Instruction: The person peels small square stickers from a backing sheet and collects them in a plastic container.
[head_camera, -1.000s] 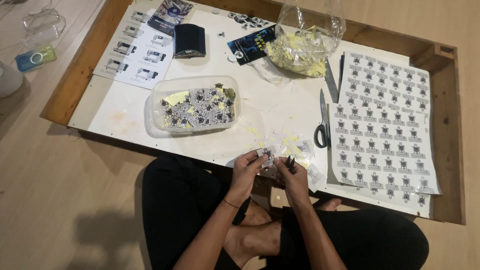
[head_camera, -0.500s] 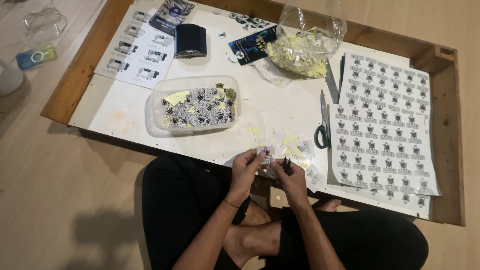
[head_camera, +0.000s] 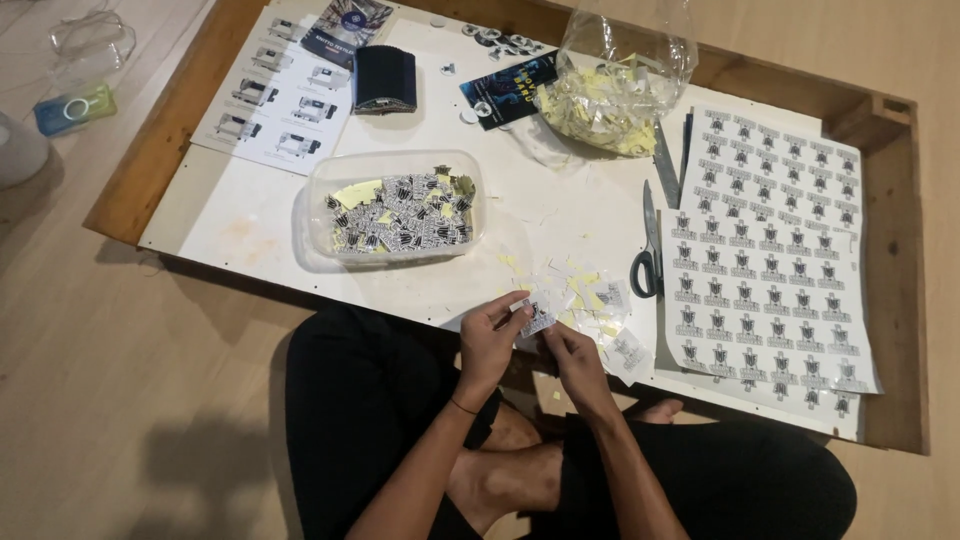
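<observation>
A: Report hand status.

B: I see the left hand (head_camera: 493, 335) and right hand (head_camera: 572, 352) together over the near edge of the tabletop (head_camera: 250, 215). Both sets of fingers are closed on one small sticker (head_camera: 537, 320), pinched between them, its long axis running left to right. The left hand sits slightly nearer.

A: Surroundings?

B: Loose yellow and white scraps (head_camera: 590, 300) lie just beyond the hands. A clear tub (head_camera: 395, 208) of cut pieces stands further left. Scissors (head_camera: 648, 245) lie to the right, beside a white sheet of black-printed stickers (head_camera: 775, 250). A clear bag (head_camera: 615, 80) of yellow scraps sits at the far side.
</observation>
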